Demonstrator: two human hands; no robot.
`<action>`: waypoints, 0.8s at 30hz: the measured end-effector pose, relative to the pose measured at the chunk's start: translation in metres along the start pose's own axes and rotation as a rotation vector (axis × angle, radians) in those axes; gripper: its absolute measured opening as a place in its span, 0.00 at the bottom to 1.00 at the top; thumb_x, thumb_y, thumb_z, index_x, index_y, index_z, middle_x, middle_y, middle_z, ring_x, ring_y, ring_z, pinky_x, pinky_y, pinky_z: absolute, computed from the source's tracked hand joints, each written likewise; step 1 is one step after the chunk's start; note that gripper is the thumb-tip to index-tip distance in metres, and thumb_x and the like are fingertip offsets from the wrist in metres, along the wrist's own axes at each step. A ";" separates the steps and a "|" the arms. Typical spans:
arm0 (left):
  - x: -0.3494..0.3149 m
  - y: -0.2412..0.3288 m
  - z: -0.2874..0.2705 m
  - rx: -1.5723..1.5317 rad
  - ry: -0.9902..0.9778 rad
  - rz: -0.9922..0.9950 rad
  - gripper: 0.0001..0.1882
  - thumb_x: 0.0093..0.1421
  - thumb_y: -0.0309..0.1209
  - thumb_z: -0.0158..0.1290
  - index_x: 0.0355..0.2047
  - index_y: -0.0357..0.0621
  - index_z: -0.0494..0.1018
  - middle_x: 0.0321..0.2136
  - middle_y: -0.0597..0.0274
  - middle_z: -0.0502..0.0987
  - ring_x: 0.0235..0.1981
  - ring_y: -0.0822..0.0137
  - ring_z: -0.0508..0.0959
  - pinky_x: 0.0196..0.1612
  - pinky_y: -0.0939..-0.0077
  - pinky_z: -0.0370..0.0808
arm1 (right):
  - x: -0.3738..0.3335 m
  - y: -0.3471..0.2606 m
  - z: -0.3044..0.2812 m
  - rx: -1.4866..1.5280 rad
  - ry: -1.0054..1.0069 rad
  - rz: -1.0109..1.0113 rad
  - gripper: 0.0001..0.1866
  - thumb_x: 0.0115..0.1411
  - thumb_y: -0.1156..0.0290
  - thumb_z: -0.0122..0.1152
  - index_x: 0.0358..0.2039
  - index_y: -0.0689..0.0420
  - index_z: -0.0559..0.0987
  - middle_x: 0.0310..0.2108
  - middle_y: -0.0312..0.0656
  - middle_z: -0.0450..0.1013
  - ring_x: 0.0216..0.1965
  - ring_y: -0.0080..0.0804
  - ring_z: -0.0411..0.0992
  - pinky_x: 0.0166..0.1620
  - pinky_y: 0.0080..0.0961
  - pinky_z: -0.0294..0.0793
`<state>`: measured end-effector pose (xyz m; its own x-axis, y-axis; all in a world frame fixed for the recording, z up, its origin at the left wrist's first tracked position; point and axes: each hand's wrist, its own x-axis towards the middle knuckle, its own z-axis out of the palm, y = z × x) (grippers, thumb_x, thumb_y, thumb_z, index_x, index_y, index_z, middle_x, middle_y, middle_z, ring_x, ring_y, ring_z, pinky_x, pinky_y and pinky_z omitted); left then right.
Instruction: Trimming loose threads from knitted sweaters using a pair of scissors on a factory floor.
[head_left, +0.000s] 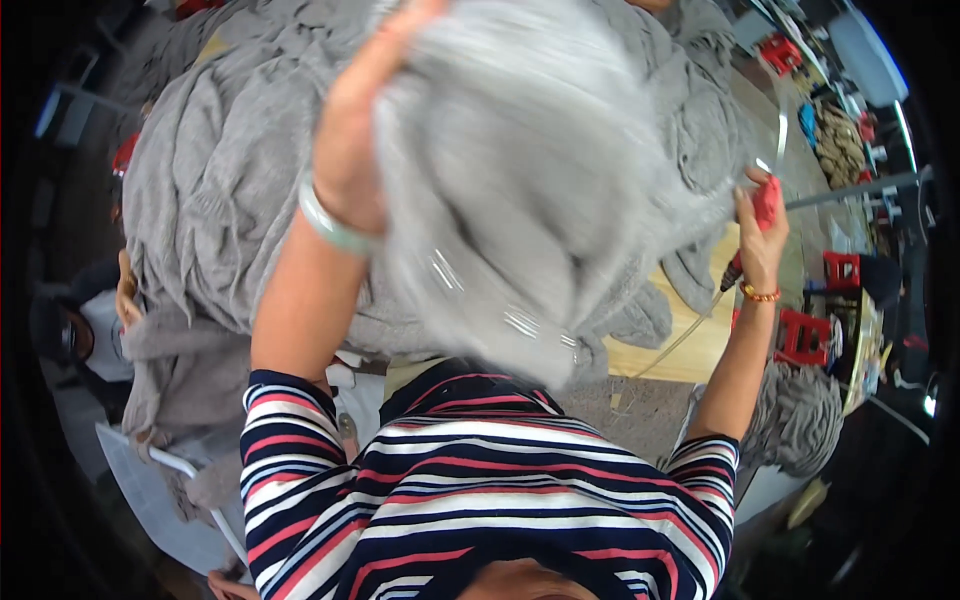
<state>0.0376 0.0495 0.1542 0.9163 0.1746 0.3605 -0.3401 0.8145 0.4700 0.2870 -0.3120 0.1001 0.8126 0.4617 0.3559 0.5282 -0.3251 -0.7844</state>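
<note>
A light grey, fuzzy knit cloth (530, 190) hangs raised in front of me, smeared by motion. My left hand (352, 145), with a pale bangle at the wrist, is at its upper left edge and closed on it; the fingertips are blurred. Off to the right, my right hand (765, 240) is closed round a red corded hand tool (767, 203). A dark cord end sticks out below that hand, and a thin cord runs from it down over the wooden tabletop (690, 320). The tool's exact kind cannot be made out.
A large heap of grey knit cloth (225, 190) covers the table's left and back. Another grey pile (800, 420) lies at the right, near red stools (803, 337). At the left, another person (95, 330) sits by grey cloth and a white-framed bin (165, 480).
</note>
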 end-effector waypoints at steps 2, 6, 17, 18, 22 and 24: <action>0.012 0.013 -0.077 -0.072 0.136 -0.109 0.22 0.70 0.46 0.48 0.54 0.44 0.74 0.50 0.59 0.78 0.49 0.63 0.79 0.54 0.66 0.76 | -0.008 0.012 0.001 -0.037 -0.029 0.051 0.16 0.67 0.76 0.59 0.55 0.59 0.75 0.37 0.30 0.72 0.35 0.14 0.66 0.39 0.14 0.66; -0.038 -0.020 -0.174 0.226 0.799 -0.183 0.29 0.68 0.54 0.49 0.59 0.45 0.70 0.52 0.58 0.77 0.53 0.59 0.77 0.54 0.62 0.75 | -0.046 0.021 0.025 -0.249 -0.137 0.043 0.18 0.65 0.79 0.57 0.55 0.60 0.75 0.41 0.37 0.77 0.46 0.25 0.74 0.50 0.22 0.73; -0.154 -0.098 -0.238 0.397 1.133 -0.256 0.16 0.64 0.31 0.60 0.51 0.48 0.71 0.44 0.61 0.80 0.44 0.65 0.81 0.45 0.69 0.79 | -0.146 -0.036 0.140 -0.099 -0.701 -0.027 0.20 0.57 0.79 0.61 0.52 0.57 0.75 0.45 0.51 0.75 0.46 0.52 0.76 0.48 0.37 0.77; -0.150 -0.096 -0.240 0.251 1.096 -0.180 0.15 0.63 0.28 0.59 0.49 0.48 0.71 0.41 0.62 0.80 0.42 0.65 0.82 0.43 0.68 0.81 | -0.145 -0.040 0.147 -0.060 -0.795 -0.054 0.21 0.57 0.79 0.61 0.52 0.56 0.74 0.47 0.51 0.75 0.47 0.53 0.76 0.49 0.37 0.76; -0.121 -0.106 -0.150 0.055 0.898 -0.140 0.16 0.65 0.23 0.55 0.51 0.47 0.67 0.42 0.58 0.80 0.42 0.66 0.82 0.44 0.69 0.83 | -0.147 -0.017 0.164 -0.053 -0.748 -0.105 0.23 0.57 0.77 0.62 0.55 0.56 0.73 0.47 0.52 0.75 0.49 0.55 0.75 0.50 0.39 0.76; -0.127 -0.121 -0.135 0.030 0.746 -0.188 0.14 0.65 0.24 0.55 0.49 0.48 0.67 0.42 0.59 0.80 0.40 0.66 0.82 0.43 0.67 0.82 | -0.143 0.004 0.148 -0.165 -0.697 0.005 0.23 0.57 0.76 0.62 0.55 0.56 0.73 0.47 0.53 0.75 0.49 0.56 0.75 0.50 0.40 0.76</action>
<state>-0.0090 0.0030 -0.0573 0.8554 0.3706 -0.3619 -0.1603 0.8538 0.4953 0.1367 -0.2573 -0.0295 0.4980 0.8616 -0.0983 0.5999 -0.4241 -0.6784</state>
